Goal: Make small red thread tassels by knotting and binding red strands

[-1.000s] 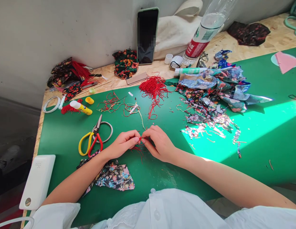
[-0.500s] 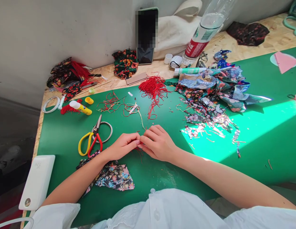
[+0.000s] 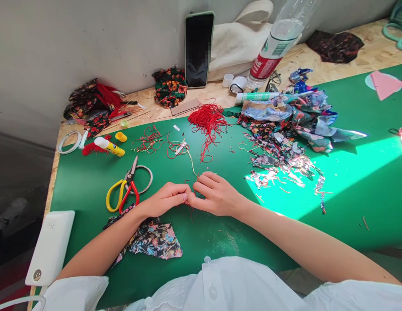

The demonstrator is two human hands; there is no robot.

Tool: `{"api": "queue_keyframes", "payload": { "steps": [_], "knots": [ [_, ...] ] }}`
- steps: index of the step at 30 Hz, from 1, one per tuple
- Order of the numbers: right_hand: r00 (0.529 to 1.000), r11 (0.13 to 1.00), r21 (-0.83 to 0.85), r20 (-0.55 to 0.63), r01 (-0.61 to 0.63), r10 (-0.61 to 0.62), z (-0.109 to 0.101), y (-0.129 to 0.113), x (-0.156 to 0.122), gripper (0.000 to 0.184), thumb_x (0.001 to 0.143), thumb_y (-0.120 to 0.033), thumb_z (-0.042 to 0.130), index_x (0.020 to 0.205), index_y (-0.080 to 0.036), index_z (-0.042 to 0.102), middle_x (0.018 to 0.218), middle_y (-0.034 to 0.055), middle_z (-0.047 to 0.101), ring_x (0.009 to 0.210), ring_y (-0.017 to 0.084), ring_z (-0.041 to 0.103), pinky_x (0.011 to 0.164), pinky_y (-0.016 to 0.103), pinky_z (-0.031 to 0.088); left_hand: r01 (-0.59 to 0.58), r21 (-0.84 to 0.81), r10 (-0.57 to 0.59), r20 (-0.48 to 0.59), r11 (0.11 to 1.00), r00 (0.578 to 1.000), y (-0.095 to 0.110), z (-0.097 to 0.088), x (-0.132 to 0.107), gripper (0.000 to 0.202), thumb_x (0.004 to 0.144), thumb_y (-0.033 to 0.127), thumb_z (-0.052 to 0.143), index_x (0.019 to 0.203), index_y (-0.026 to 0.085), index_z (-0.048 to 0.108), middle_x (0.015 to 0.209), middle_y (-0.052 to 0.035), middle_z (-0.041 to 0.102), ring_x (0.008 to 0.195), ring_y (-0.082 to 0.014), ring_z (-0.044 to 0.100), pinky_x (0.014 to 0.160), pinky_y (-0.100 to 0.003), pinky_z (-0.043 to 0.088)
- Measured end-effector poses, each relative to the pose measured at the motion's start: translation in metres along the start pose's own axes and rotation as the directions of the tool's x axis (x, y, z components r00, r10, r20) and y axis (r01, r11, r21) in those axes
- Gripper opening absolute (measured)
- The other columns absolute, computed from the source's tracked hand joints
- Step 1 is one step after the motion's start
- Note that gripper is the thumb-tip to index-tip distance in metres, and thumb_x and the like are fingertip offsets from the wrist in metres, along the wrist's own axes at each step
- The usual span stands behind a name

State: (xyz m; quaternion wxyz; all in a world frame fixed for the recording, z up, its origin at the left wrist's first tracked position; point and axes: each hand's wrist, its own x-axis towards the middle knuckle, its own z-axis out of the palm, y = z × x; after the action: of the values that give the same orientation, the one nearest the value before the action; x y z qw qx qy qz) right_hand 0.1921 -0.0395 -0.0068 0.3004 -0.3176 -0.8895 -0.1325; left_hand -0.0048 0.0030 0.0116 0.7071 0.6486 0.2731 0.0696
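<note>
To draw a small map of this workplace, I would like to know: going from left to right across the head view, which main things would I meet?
White power bank, scissors, left hand, right hand, pile of floral fabric scraps, pink piece.

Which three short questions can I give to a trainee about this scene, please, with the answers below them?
1. Multiple choice. The scissors partly overlap:
a) the phone
b) a ring
c) the bottle

2. True or false? The left hand and the right hand are both bare.

3. Fill in the colour. The thread pile beyond the hands is ____.

Key: 1. b; 2. true; 3. red.
</note>
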Motion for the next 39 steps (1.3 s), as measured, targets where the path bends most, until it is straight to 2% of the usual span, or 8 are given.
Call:
{"api": "queue_keyframes", "payload": {
  "steps": [5, 10, 18, 26, 29, 33, 36, 39],
  "knots": [
    [1.000, 0.999, 0.039, -0.014, -0.017, 0.017, -0.001, -0.001, 0.000, 0.014, 0.090, -0.017, 0.052, 0.077, -0.021, 0.057, 0.065, -0.0007, 0.049, 0.067, 0.014, 0.039, 0.068, 0.029, 0.038, -0.004, 0.029, 0.005, -0.023, 1.000, 1.000, -0.003, 0.000, 0.000, 0.030, 0.090, 0.039, 0.045, 0.073, 0.015, 0.051, 0.066, 0.0023, 0.044, 0.063, -0.0105, 0.037, 0.061, -0.023, 0.031],
    [0.995, 0.987, 0.130, 0.007, -0.097, 0.097, 0.002, -0.006, -0.002, 0.019, 0.090, -0.015, 0.048, 0.072, -0.018, 0.055, 0.060, -0.0006, 0.048, 0.065, 0.014, 0.037, 0.066, 0.029, 0.036, -0.033, 0.023, 0.034, -0.047, 0.999, 0.998, -0.006, 0.000, 0.000, 0.029, 0.091, 0.038, 0.046, 0.074, 0.015, 0.052, 0.065, 0.0034, 0.042, 0.062, -0.0097, 0.035, 0.060, -0.023, 0.029],
    [0.983, 0.955, 0.235, 0.030, -0.182, 0.180, 0.001, -0.008, -0.002, 0.019, 0.093, -0.016, 0.044, 0.076, -0.018, 0.053, 0.063, 0.0010, 0.051, 0.067, 0.015, 0.037, 0.064, 0.030, 0.031, -0.065, 0.066, 0.069, -0.068, 0.996, 0.995, -0.008, 0.001, 0.000, 0.030, 0.092, 0.040, 0.045, 0.077, 0.015, 0.052, 0.065, 0.0043, 0.040, 0.061, -0.0089, 0.032, 0.058, -0.023, 0.028],
    [0.906, 0.801, 0.426, 0.139, -0.420, 0.401, 0.000, -0.017, -0.002, 0.020, 0.094, -0.017, 0.041, 0.076, -0.018, 0.048, 0.059, -0.0023, 0.047, 0.061, 0.012, 0.036, 0.061, 0.028, 0.027, -0.067, 0.151, 0.085, -0.117, 0.986, 0.989, -0.006, 0.003, 0.001, 0.026, 0.091, 0.036, 0.046, 0.080, 0.014, 0.055, 0.065, 0.0036, 0.042, 0.059, -0.0088, 0.035, 0.055, -0.022, 0.029],
    [0.905, 0.795, 0.439, 0.129, -0.418, 0.405, -0.002, -0.018, -0.002, 0.020, 0.094, -0.017, 0.041, 0.075, -0.018, 0.047, 0.060, -0.0020, 0.048, 0.061, 0.013, 0.037, 0.061, 0.028, 0.028, -0.139, 0.233, 0.173, -0.132, 0.963, 0.976, -0.007, 0.004, 0.002, 0.023, 0.091, 0.031, 0.047, 0.081, 0.014, 0.058, 0.065, 0.0028, 0.045, 0.059, -0.0088, 0.037, 0.056, -0.023, 0.030],
    [0.931, 0.850, 0.393, 0.055, -0.351, 0.360, -0.001, -0.017, -0.002, 0.019, 0.091, -0.014, 0.043, 0.073, -0.019, 0.046, 0.061, -0.0009, 0.050, 0.062, 0.014, 0.036, 0.061, 0.029, 0.028, -0.264, 0.310, 0.319, -0.143, 0.914, 0.937, -0.007, 0.006, 0.003, 0.020, 0.091, 0.027, 0.050, 0.080, 0.015, 0.062, 0.071, -0.0002, 0.048, 0.068, -0.0109, 0.044, 0.063, -0.023, 0.036],
    [0.936, 0.855, 0.403, 0.016, -0.327, 0.351, 0.000, -0.017, -0.004, 0.017, 0.090, -0.014, 0.045, 0.073, -0.019, 0.046, 0.061, -0.0006, 0.052, 0.062, 0.014, 0.037, 0.061, 0.029, 0.028, -0.259, 0.281, 0.313, -0.166, 0.924, 0.935, -0.008, 0.006, 0.003, 0.018, 0.089, 0.028, 0.053, 0.081, 0.016, 0.064, 0.086, -0.0036, 0.046, 0.076, -0.0120, 0.047, 0.069, -0.024, 0.040],
    [0.922, 0.810, 0.471, 0.017, -0.348, 0.386, 0.000, -0.017, -0.003, 0.015, 0.091, -0.019, 0.047, 0.077, -0.019, 0.046, 0.063, -0.0015, 0.051, 0.062, 0.013, 0.037, 0.061, 0.029, 0.029, -0.235, 0.222, 0.275, -0.173, 0.946, 0.946, -0.010, 0.005, 0.001, 0.018, 0.089, 0.029, 0.053, 0.081, 0.017, 0.063, 0.103, -0.0056, 0.039, 0.076, -0.0097, 0.047, 0.071, -0.025, 0.042]
  ]
}}
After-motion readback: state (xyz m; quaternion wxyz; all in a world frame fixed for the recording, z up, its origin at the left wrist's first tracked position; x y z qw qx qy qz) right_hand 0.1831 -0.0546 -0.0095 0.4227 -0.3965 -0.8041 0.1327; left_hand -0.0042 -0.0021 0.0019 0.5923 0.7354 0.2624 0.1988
